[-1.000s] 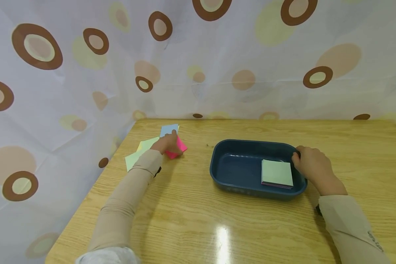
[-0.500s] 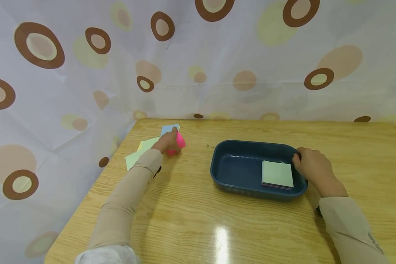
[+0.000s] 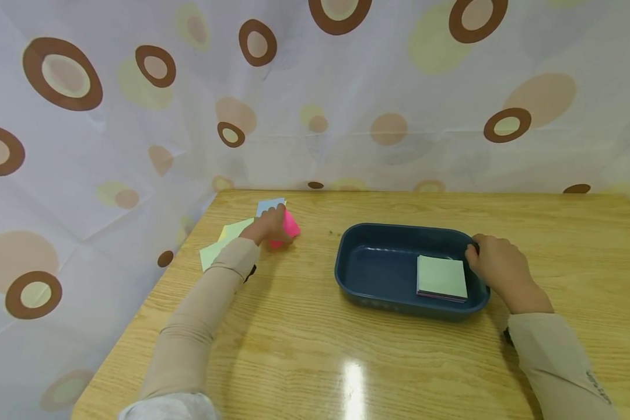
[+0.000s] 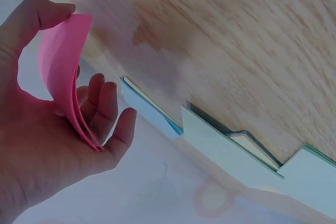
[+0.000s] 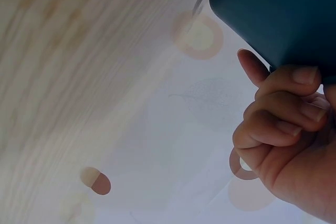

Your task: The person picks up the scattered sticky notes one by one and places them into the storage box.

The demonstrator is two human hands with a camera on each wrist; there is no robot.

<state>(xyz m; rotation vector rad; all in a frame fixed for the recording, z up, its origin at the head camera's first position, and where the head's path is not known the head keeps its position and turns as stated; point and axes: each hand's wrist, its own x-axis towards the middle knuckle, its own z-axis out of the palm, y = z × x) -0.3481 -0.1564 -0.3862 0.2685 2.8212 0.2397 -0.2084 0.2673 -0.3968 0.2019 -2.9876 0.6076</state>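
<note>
My left hand (image 3: pixel 268 226) holds a small pad of pink sticky notes (image 4: pixel 60 59) at the table's far left. In the left wrist view the pad bows between my thumb at its upper edge and the palm and fingers at its lower edge. The fingers of my right hand (image 3: pixel 500 269) curl over the right-hand rim of a dark blue rectangular bin (image 3: pixel 375 274), gripping it. Inside the bin, at its right end, lies a neat square stack of paper notes (image 3: pixel 441 276), pale green on top.
Beside my left hand lie blue notes (image 3: pixel 269 205) and pale green notes (image 3: pixel 217 252), with a bit of yellow showing among them. The wooden table (image 3: pixel 304 338) meets a patterned curtain (image 3: pixel 346 151) at the back and left.
The pink pad has lifted off the table in my left hand and curved, tilting upright. My right hand and the bin have stayed in place.
</note>
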